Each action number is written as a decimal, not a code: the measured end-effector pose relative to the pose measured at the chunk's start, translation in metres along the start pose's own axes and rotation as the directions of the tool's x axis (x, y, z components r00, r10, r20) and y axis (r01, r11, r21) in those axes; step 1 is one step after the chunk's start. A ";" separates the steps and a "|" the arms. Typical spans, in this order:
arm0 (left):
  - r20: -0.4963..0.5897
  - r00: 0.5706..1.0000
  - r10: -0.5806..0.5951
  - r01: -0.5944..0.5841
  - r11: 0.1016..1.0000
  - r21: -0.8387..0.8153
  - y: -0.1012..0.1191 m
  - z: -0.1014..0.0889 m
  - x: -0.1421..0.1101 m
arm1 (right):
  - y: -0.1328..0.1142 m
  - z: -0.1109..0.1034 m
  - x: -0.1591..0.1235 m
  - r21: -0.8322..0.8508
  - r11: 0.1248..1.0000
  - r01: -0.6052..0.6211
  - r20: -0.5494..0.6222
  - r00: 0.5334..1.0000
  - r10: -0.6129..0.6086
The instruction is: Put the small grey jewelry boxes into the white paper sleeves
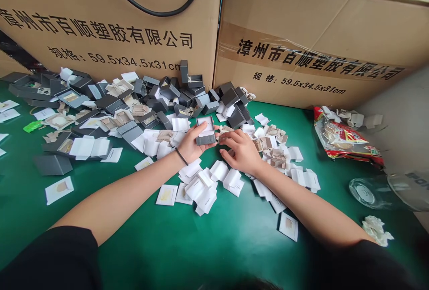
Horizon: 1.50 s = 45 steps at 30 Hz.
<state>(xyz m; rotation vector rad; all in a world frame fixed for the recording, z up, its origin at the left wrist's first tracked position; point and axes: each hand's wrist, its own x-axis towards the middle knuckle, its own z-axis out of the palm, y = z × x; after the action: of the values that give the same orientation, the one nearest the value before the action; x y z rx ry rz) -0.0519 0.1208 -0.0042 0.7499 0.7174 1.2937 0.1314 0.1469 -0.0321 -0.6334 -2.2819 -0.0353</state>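
My left hand (192, 141) grips a small dark grey gift box (206, 139) with a white inside, its thumb over the near side. Just to the right, my right hand (241, 149) hovers with bent fingers spread apart over the paper scraps, its fingertips close to the box. Nothing shows between those fingers. White folded card inserts (203, 189) lie in a heap below both hands. More white and brown card pieces (278, 156) are strewn beside my right hand.
Many dark grey boxes (110, 102) are piled along the back left. Large cardboard cartons (321, 22) stand behind the green table (134, 245). At the right lie a red food packet (348, 140), a clear jar (368, 194) and crumpled tissue (377, 230).
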 end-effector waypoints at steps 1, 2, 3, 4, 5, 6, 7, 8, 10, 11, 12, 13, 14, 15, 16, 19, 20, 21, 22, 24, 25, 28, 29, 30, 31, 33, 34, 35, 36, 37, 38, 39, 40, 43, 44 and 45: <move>-0.012 1.000 -0.007 0.007 1.000 -0.014 0.000 -0.002 0.001 | 0.000 0.001 0.000 -0.003 1.000 0.010 0.029 1.000 -0.010; -0.015 1.000 -0.012 0.012 1.000 -0.018 0.000 -0.003 0.002 | 0.000 0.002 -0.001 0.000 1.000 0.011 0.042 0.999 -0.011; -0.009 1.000 -0.014 0.014 1.000 -0.013 0.000 -0.003 0.002 | 0.001 0.002 -0.001 0.005 1.000 0.004 0.042 0.999 -0.004; 0.003 1.000 -0.015 0.015 1.000 -0.006 0.000 -0.004 0.002 | 0.001 0.003 -0.002 0.010 1.000 -0.002 0.037 0.999 0.002; 0.014 1.000 -0.018 0.018 1.000 0.004 -0.001 -0.004 0.002 | 0.001 0.003 -0.002 0.008 1.000 -0.009 0.031 0.999 0.009; 0.022 0.999 -0.023 0.023 1.000 0.014 -0.001 -0.003 0.001 | 0.001 0.004 -0.002 -0.002 1.000 -0.019 0.022 1.000 0.019; 0.024 0.999 -0.028 0.027 0.999 0.025 -0.001 -0.003 0.001 | 0.001 0.004 -0.002 -0.015 0.999 -0.034 0.016 0.999 0.035; 0.023 0.999 -0.033 0.032 0.999 0.033 -0.001 -0.002 0.000 | 0.001 0.005 -0.003 -0.030 0.998 -0.054 0.013 0.998 0.054; 0.026 0.999 -0.039 0.038 0.998 0.044 -0.002 0.000 -0.001 | 0.001 0.006 -0.003 -0.052 0.994 -0.100 0.012 0.995 0.101; 0.029 0.999 -0.036 0.035 0.998 0.051 -0.002 0.001 -0.001 | 0.001 0.006 -0.003 -0.055 0.991 -0.119 0.006 0.993 0.119; 0.028 0.999 -0.025 0.024 0.998 0.059 -0.003 0.001 -0.001 | 0.001 0.007 -0.004 -0.052 0.990 -0.128 -0.003 0.992 0.128; 0.028 1.000 -0.012 0.010 0.997 0.073 -0.004 0.002 -0.001 | 0.002 0.008 -0.004 -0.046 0.990 -0.132 -0.019 0.991 0.131; 0.030 1.000 0.001 -0.004 0.996 0.092 -0.004 0.002 -0.001 | 0.002 0.008 -0.005 -0.035 0.991 -0.132 -0.038 0.991 0.131; 0.034 0.999 0.012 -0.016 0.993 0.114 -0.005 0.002 -0.002 | 0.003 0.008 -0.005 -0.017 0.991 -0.136 -0.057 0.989 0.135; 0.039 0.999 0.016 -0.021 0.991 0.134 -0.005 0.003 -0.002 | 0.003 0.008 -0.005 0.008 0.989 -0.145 -0.078 0.986 0.145; 0.053 0.998 -0.016 0.007 0.985 0.173 -0.003 0.005 -0.004 | 0.003 0.005 -0.003 0.098 0.979 -0.178 -0.162 0.968 0.192; 0.044 0.999 -0.024 0.015 0.983 0.180 -0.001 0.006 -0.006 | 0.003 0.003 -0.002 0.127 0.974 -0.185 -0.206 0.956 0.209; 0.033 0.999 -0.027 0.021 0.982 0.188 0.000 0.007 -0.007 | 0.002 0.001 -0.001 0.153 0.970 -0.191 -0.254 0.940 0.225; 0.023 0.999 -0.027 0.022 0.980 0.196 0.001 0.008 -0.008 | 0.001 -0.001 0.000 0.176 0.965 -0.192 -0.300 0.923 0.239; 0.028 0.999 -0.041 0.034 0.977 0.209 0.003 0.009 -0.009 | 0.000 -0.003 0.001 0.231 0.954 -0.191 -0.370 0.890 0.267; 0.041 0.997 -0.063 0.053 0.975 0.218 0.003 0.009 -0.009 | 0.000 -0.003 0.001 0.265 0.946 -0.187 -0.389 0.877 0.282; 0.084 0.989 -0.117 0.093 0.964 0.248 0.001 0.006 -0.009 | 0.000 -0.002 -0.001 0.361 0.917 -0.170 -0.414 0.852 0.321; 0.093 0.989 -0.114 0.087 0.963 0.255 0.000 0.006 -0.009 | 0.001 -0.001 -0.002 0.388 0.907 -0.162 -0.417 0.847 0.330; 0.105 0.989 -0.105 0.075 0.962 0.261 -0.001 0.005 -0.008 | 0.001 0.001 -0.003 0.416 0.896 -0.155 -0.417 0.843 0.339; 0.120 0.988 -0.096 0.061 0.962 0.265 -0.001 0.005 -0.008 | 0.001 0.001 -0.003 0.446 0.883 -0.147 -0.414 0.840 0.349; 0.146 0.985 -0.095 0.053 0.961 0.270 -0.001 0.006 -0.009 | 0.001 0.002 -0.003 0.503 0.854 -0.137 -0.401 0.838 0.371; 0.153 0.983 -0.102 0.057 0.960 0.275 -0.001 0.006 -0.009 | 0.001 0.002 -0.003 0.522 0.842 -0.137 -0.394 0.836 0.381; 0.154 0.982 -0.112 0.065 0.958 0.279 -0.001 0.007 -0.010 | 0.001 0.002 -0.002 0.533 0.835 -0.139 -0.393 0.833 0.389; 0.147 0.981 -0.123 0.079 0.958 0.277 0.000 0.008 -0.010 | 0.001 0.002 -0.002 0.534 0.833 -0.144 -0.397 0.827 0.397; 0.135 0.982 -0.132 0.092 0.958 0.272 0.000 0.009 -0.011 | 0.001 0.001 -0.001 0.530 0.835 -0.150 -0.404 0.821 0.403; 0.126 0.982 -0.143 0.106 0.959 0.264 0.001 0.009 -0.011 | 0.002 0.001 0.000 0.525 0.837 -0.156 -0.409 0.816 0.408; 0.125 0.980 -0.157 0.121 0.959 0.256 0.001 0.009 -0.011 | 0.002 0.000 0.000 0.520 0.839 -0.160 -0.412 0.813 0.411; 0.134 0.975 -0.175 0.138 0.958 0.250 0.001 0.008 -0.011 | 0.002 0.000 0.000 0.518 0.840 -0.163 -0.410 0.814 0.411; 0.188 0.956 -0.224 0.171 0.949 0.264 0.000 0.005 -0.010 | 0.003 0.000 0.001 0.540 0.824 -0.172 -0.372 0.829 0.418; 0.192 0.954 -0.230 0.176 0.949 0.263 0.000 0.004 -0.009 | 0.004 0.000 0.001 0.556 0.812 -0.180 -0.361 0.828 0.430; 0.182 0.956 -0.228 0.178 0.950 0.255 0.000 0.003 -0.008 | 0.004 0.000 0.001 0.573 0.798 -0.187 -0.352 0.823 0.446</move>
<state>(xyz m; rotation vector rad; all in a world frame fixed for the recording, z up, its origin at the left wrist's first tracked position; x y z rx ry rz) -0.0503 0.1124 -0.0024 0.9628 0.7638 0.9338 0.1327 0.1513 -0.0321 -0.6346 -1.5740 0.5285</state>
